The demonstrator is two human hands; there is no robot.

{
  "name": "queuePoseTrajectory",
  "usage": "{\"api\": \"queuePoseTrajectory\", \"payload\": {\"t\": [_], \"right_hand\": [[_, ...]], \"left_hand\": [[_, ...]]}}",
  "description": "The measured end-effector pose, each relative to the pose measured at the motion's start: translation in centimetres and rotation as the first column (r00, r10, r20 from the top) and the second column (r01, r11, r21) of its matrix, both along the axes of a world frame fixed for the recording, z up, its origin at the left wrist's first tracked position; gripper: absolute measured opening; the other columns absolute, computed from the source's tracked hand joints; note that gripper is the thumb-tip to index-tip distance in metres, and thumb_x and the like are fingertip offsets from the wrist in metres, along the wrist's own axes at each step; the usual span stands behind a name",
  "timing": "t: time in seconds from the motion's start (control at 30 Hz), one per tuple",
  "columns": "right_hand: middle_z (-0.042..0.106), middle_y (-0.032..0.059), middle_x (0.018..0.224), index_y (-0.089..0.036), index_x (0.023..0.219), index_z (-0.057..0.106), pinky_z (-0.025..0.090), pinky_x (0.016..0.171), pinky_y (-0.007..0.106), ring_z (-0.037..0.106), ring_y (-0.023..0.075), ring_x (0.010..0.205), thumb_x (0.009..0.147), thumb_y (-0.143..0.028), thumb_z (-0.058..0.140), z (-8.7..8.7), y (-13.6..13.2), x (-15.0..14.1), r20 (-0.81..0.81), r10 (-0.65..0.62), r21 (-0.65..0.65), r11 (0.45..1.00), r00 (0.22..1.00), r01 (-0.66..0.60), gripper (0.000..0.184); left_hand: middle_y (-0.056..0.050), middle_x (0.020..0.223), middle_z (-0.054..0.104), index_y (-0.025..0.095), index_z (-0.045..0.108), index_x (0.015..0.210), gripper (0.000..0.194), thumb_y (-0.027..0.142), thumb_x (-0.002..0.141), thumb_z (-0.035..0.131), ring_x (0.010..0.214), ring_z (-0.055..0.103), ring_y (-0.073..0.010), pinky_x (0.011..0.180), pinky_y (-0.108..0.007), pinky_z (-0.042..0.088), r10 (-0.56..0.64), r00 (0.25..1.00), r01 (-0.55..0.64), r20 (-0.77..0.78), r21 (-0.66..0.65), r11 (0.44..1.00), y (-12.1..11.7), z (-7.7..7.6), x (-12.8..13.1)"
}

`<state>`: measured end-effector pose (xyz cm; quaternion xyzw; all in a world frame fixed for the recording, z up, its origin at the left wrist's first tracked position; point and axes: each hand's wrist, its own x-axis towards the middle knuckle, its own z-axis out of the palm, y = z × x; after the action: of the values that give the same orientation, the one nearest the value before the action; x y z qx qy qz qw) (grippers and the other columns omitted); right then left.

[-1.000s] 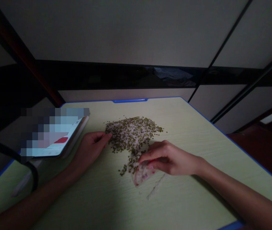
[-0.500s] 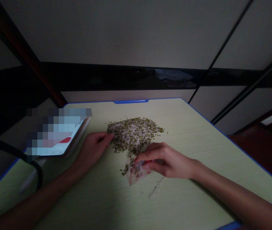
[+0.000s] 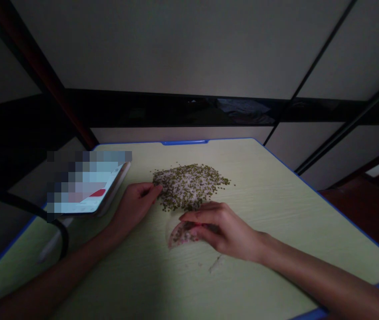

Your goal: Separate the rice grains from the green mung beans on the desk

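Observation:
A flat heap of green beans mixed with white grains lies on the pale tabletop. My left hand rests at the heap's left edge, thumb and fingers pressed together; whatever may be between the fingertips is hidden. Just in front of the heap, my right hand pinches a small clear plastic bag with pinkish-red marks. Some green beans show in or under the film at its side; I cannot tell which.
A tablet with a lit screen leans at the left of the table, its picture partly pixelated. A dark cable curves beside it. Thin debris lies near my right wrist. Cabinet panels stand behind the blue table edge.
My right hand and the plastic bag have shifted slightly left. The loose beans that trailed in front of the heap are now covered or gathered at the bag. My left hand stays at the heap's edge.

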<state>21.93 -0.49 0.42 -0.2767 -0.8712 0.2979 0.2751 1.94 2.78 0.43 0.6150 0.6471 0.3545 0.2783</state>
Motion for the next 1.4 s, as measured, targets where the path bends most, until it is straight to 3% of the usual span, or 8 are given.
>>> {"api": "queuePoseTrajectory", "payload": {"t": [0.17, 0.4, 0.67, 0.8, 0.9, 1.0, 1.2, 1.4], "right_hand": [[0.065, 0.0067, 0.083, -0.015, 0.108, 0.058, 0.042, 0.071, 0.026, 0.055, 0.0148, 0.076, 0.086, -0.021, 0.044, -0.1, 0.5, -0.3, 0.020, 0.159, 0.022, 0.987, 0.987, -0.159, 0.027], [0.065, 0.0089, 0.088, -0.011, 0.110, 0.057, 0.041, 0.074, 0.026, 0.055, 0.0143, 0.079, 0.087, -0.020, 0.043, 0.2, 1.1, 0.1, 0.042, 0.426, -0.031, 0.905, 0.904, -0.425, 0.029], [0.065, 0.0070, 0.082, -0.013, 0.107, 0.060, 0.042, 0.074, 0.025, 0.056, 0.0124, 0.075, 0.084, -0.017, 0.048, 0.4, 1.4, 0.8, 0.048, 0.487, -0.095, 0.871, 0.872, -0.482, 0.026], [0.065, 0.0066, 0.076, -0.011, 0.100, 0.064, 0.044, 0.062, 0.023, 0.055, 0.0115, 0.066, 0.077, -0.018, 0.057, 1.7, 0.9, 1.4, 0.013, 0.346, -0.127, 0.931, 0.938, -0.342, 0.025], [0.062, 0.0020, 0.068, -0.014, 0.101, 0.063, 0.043, 0.054, 0.020, 0.054, 0.0097, 0.059, 0.072, -0.020, 0.063, 2.9, -0.8, 1.6, -0.061, 0.041, -0.191, 0.980, 0.997, -0.052, 0.030], [0.056, -0.0030, 0.056, -0.019, 0.102, 0.062, 0.038, 0.044, 0.017, 0.046, 0.0066, 0.047, 0.071, -0.022, 0.063, 3.0, -3.8, 0.9, -0.136, -0.214, -0.270, 0.947, 0.967, 0.171, 0.031], [0.054, -0.0024, 0.054, -0.021, 0.105, 0.061, 0.033, 0.037, 0.017, 0.042, 0.0064, 0.042, 0.072, -0.020, 0.055, -0.2, -8.8, -1.5, -0.053, -0.179, -0.375, 0.915, 0.982, 0.146, 0.033], [0.056, -0.0026, 0.052, -0.027, 0.102, 0.062, 0.031, 0.036, 0.018, 0.044, 0.0077, 0.041, 0.070, -0.024, 0.054, -1.8, -9.3, -2.0, 0.019, -0.367, -0.325, 0.878, 0.930, 0.353, 0.033]], "left_hand": [[0.007, 0.039, 0.031, 0.020, 0.035, 0.040, 0.033, 0.037, 0.064, 0.048, 0.041, 0.032, -0.0081, 0.042, -0.022, 0.025, -0.013, 1.000, 0.013, -0.004, 0.014, 1.000, 0.1, 0.0, 0.0], [0.008, 0.039, 0.030, 0.019, 0.035, 0.041, 0.032, 0.036, 0.066, 0.047, 0.041, 0.030, -0.0078, 0.042, -0.022, 0.024, -0.015, 1.000, 0.015, -0.013, 0.009, 1.000, -0.1, -0.2, -0.1], [0.007, 0.040, 0.031, 0.019, 0.037, 0.041, 0.032, 0.035, 0.066, 0.048, 0.043, 0.032, -0.0080, 0.043, -0.022, 0.025, -0.026, 1.000, 0.026, -0.017, 0.020, 0.999, -0.1, -0.1, -0.1], [0.008, 0.039, 0.030, 0.019, 0.036, 0.040, 0.033, 0.036, 0.067, 0.047, 0.041, 0.031, -0.0078, 0.042, -0.022, 0.024, -0.034, 0.999, 0.034, -0.012, 0.043, 0.998, 0.0, -0.3, -0.2], [0.008, 0.039, 0.030, 0.020, 0.035, 0.040, 0.034, 0.037, 0.067, 0.046, 0.042, 0.031, -0.0079, 0.043, -0.022, 0.024, -0.044, 0.999, 0.044, -0.013, 0.063, 0.997, 0.0, -0.4, -0.3], [0.008, 0.038, 0.030, 0.019, 0.035, 0.039, 0.034, 0.037, 0.066, 0.046, 0.042, 0.031, -0.0079, 0.043, -0.022, 0.024, -0.052, 0.999, 0.053, -0.015, 0.071, 0.996, 0.0, -0.4, -0.3], [0.008, 0.038, 0.029, 0.020, 0.035, 0.039, 0.034, 0.037, 0.067, 0.045, 0.041, 0.030, -0.0079, 0.043, -0.022, 0.023, -0.060, 0.998, 0.062, -0.026, 0.083, 0.995, -0.1, -0.2, -0.3], [0.008, 0.037, 0.029, 0.020, 0.035, 0.039, 0.034, 0.038, 0.067, 0.044, 0.040, 0.031, -0.0083, 0.042, -0.022, 0.024, -0.067, 0.997, 0.071, -0.048, 0.094, 0.993, -0.1, -0.3, -0.4]]}}
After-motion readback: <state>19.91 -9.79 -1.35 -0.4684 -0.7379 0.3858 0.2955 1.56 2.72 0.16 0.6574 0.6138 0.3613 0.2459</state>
